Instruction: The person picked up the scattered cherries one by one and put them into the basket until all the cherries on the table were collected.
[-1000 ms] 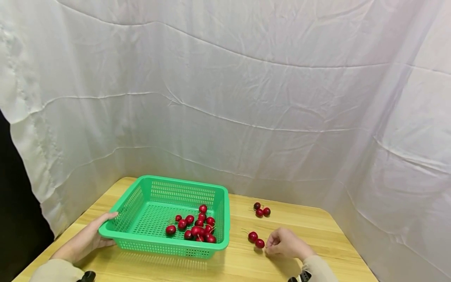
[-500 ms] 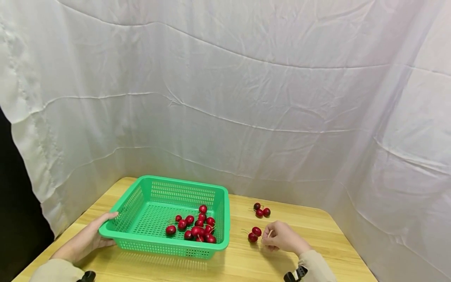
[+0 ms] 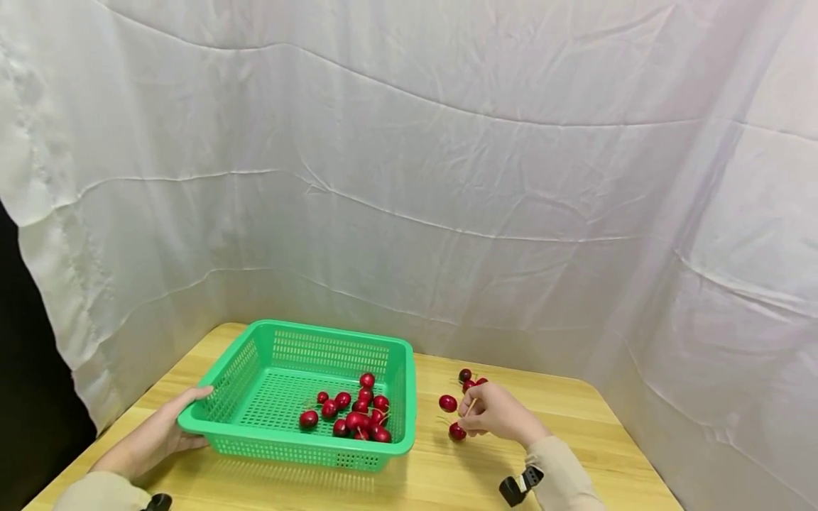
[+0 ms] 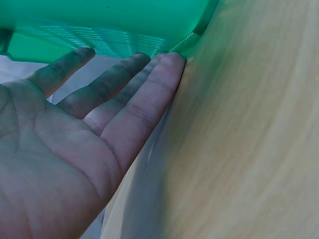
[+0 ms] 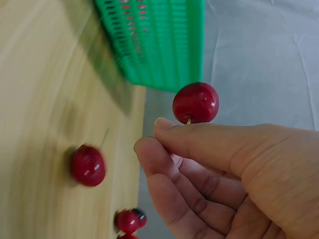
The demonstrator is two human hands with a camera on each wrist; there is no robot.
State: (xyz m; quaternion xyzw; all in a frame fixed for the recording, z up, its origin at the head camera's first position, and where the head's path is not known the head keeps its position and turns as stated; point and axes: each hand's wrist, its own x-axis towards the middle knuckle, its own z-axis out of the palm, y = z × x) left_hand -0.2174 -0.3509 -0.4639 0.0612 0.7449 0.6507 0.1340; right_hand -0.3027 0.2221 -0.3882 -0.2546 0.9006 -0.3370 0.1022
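In the head view, a green plastic basket (image 3: 294,438) stands at left centre with several red cherries (image 3: 356,421) inside, mostly toward its right end. My left hand (image 3: 160,434) grips its near left corner, thumb over the rim. The left wrist view shows the fingers (image 4: 137,112) stretched against the basket's outside. My right hand (image 3: 501,413) pinches a cherry stem between thumb and forefinger; the cherry (image 5: 196,103) stands up beyond the fingertips, above the table. Below it, another cherry (image 3: 456,431) with a stem lies on the wood.
Farther back on the wooden table (image 3: 543,454) lies a small cluster of cherries (image 3: 466,375), partly hidden by the right hand. A pale cloth curtain (image 3: 409,213) hangs behind the table and along both sides.
My right hand has lifted a cherry by its stem from beside the other one and carried it left and away from me, toward the basket. The left hand and basket hold still.
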